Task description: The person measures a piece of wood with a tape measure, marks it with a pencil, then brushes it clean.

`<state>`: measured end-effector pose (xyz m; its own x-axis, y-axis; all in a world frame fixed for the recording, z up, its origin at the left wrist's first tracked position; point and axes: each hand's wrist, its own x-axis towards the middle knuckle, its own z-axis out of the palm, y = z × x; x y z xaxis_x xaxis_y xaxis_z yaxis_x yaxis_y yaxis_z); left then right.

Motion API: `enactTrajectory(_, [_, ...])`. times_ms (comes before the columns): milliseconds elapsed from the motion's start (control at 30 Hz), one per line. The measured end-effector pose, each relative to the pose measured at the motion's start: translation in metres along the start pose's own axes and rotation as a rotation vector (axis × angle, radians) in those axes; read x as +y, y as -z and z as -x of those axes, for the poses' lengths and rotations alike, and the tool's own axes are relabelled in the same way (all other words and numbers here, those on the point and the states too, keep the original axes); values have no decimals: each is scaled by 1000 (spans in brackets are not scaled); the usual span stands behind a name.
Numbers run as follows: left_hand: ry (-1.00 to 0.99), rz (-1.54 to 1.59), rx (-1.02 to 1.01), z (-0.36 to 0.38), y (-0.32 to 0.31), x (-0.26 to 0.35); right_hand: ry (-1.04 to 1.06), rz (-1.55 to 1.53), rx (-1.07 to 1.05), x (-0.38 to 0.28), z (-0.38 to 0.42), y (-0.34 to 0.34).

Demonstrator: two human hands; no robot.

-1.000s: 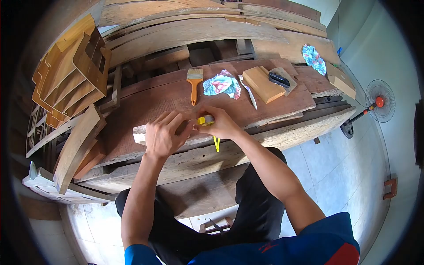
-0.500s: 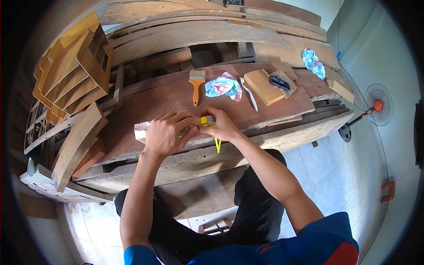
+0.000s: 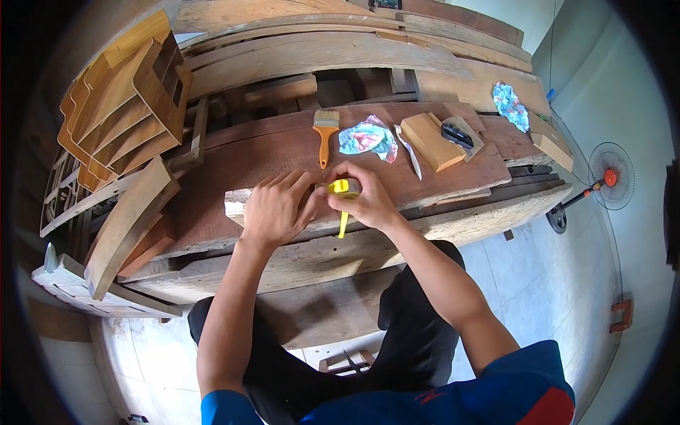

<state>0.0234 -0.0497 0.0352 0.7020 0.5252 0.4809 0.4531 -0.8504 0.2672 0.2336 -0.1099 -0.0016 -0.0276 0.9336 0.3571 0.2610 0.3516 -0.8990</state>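
Note:
My right hand (image 3: pixel 367 198) is closed around a yellow tape measure (image 3: pixel 342 187) near the front edge of the brown plank. A yellow wrist strap (image 3: pixel 343 226) dangles below it. Just to the left, my left hand (image 3: pixel 278 209) is wrapped over a wooden block (image 3: pixel 237 204), whose pale rough end sticks out past the wrist side. The fingertips of both hands nearly meet beside the tape measure, and what lies between them is hidden. Beyond the hands lie a paintbrush (image 3: pixel 325 134) with an orange handle and a crumpled patterned cloth (image 3: pixel 370 139).
A white toothbrush (image 3: pixel 409 152) and a tan wooden block (image 3: pixel 432 143) with a black object (image 3: pixel 457 134) lie to the right. A wooden shelf organizer (image 3: pixel 131 113) stands at left, near a curved board (image 3: pixel 134 219). A fan (image 3: pixel 610 177) is at far right.
The tape measure has turned in my right hand, showing more of its yellow case, and the strap has swung slightly left. The whole view has shifted a little.

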Motion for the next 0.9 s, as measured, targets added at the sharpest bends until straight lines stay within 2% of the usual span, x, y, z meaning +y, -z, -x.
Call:
enactTrajectory(67, [-4, 13, 34, -1, -2, 0, -39, 12, -7, -3, -1, 1])
enactTrajectory(267, [48, 40, 162, -3, -6, 8, 62, 37, -25, 7, -1, 4])
enactTrajectory(433, [132, 58, 206, -5, -8, 9, 9, 35, -44, 6, 0, 6])
enactTrajectory(533, [212, -5, 186, -7, -8, 12, 49, 83, -29, 9, -1, 3])
enactTrajectory(633, [300, -164, 26, -9, -3, 19, 54, 105, 0, 12, -1, -1])
enactTrajectory(733, [298, -191, 37, -10, -6, 14, 10, 85, 11, 11, -1, -1])
enactTrajectory(867, [280, -49, 196, -12, -8, 14, 71, 161, 3, 21, -2, -2])
enactTrajectory(900, [285, -15, 220, -13, -8, 16, 20, 169, -17, 22, -1, -3])
